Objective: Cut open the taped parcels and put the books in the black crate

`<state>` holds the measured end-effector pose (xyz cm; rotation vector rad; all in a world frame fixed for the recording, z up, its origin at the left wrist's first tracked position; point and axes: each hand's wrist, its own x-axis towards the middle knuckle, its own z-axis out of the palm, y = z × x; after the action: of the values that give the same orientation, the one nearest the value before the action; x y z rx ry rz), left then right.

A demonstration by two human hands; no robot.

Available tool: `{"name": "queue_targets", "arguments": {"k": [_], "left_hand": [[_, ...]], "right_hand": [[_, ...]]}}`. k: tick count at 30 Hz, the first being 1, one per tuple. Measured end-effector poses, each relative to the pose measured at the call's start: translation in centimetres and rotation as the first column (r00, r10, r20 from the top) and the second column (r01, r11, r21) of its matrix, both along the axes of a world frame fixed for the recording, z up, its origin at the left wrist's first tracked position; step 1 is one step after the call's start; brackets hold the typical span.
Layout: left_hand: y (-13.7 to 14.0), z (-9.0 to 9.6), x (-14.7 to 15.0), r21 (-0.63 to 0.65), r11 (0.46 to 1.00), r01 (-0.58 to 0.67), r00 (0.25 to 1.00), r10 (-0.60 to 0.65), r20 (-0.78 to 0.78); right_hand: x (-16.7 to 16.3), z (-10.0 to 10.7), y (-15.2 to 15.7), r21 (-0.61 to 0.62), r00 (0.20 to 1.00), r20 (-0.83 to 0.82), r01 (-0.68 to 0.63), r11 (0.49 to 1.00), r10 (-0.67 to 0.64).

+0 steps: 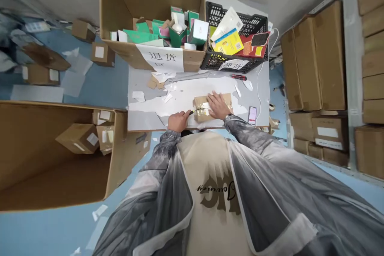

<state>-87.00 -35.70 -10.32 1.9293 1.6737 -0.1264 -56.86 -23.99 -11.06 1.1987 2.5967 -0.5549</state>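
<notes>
A small brown cardboard box [200, 113], with shiny clear tape on it, lies near the front edge of the white-topped table. My left hand [177, 121] is closed around the handle of a thin-bladed tool [192, 112] with yellow and black on it. The tool's slim dark shaft reaches over the left part of the box; its exact kind is too small to tell. On top of the box, towards its right side, my right hand [218, 105] rests flat with the fingers spread.
Behind stand a large carton [120, 54] of green-and-white boxes and a black crate [237, 64] of packets. A red-black tool [238, 77], paper scraps [138, 96] and a phone [252, 115] lie on the table. Left is an open carton [60, 184]; right, stacked cartons [328, 56].
</notes>
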Motion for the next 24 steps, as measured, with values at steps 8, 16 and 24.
{"name": "queue_targets", "arguments": {"k": [8,16,24], "left_hand": [[-2.2,-3.0,-0.3,-0.098,0.973,-0.210,0.961,0.224,0.164],[-3.0,-6.1,0.3,-0.171,0.871,-0.460,0.822,0.491,0.291],[-0.8,-4.5,0.8,-0.114,0.942,-0.317,0.911,0.335,0.240]], "right_hand": [[-2.1,0.6,4.4,-0.067,0.971,0.208,-0.103,0.992,0.115],[-1.5,-1.0,1.3,0.008,0.962,0.258,-0.100,0.995,0.095],[-1.6,-1.2,2.6,-0.040,0.958,0.276,-0.070,0.997,0.078]]}}
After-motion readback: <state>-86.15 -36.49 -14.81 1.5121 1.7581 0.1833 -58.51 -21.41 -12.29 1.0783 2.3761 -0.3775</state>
